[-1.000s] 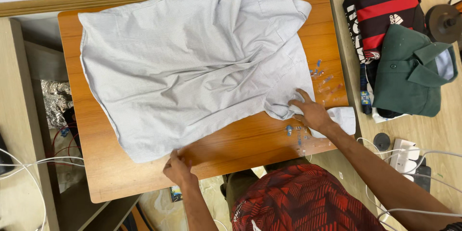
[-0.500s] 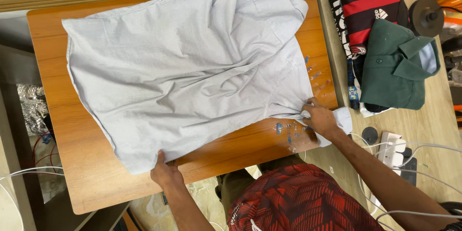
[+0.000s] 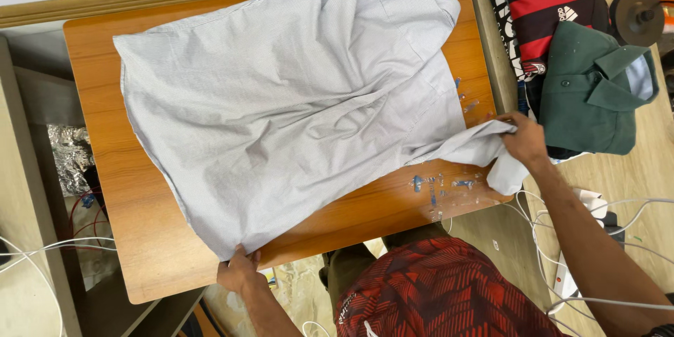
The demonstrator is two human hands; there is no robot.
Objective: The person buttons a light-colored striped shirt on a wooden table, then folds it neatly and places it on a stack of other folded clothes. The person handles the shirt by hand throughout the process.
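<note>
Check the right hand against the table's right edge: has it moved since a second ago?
Yes. The right hand, gripping the grey shirt sleeve, has gone outward past the wooden table right edge, toward the green shirt.

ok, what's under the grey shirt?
The grey shirt lies on an orange wooden table; bare wood shows around it. Anything beneath its middle is covered.
</note>
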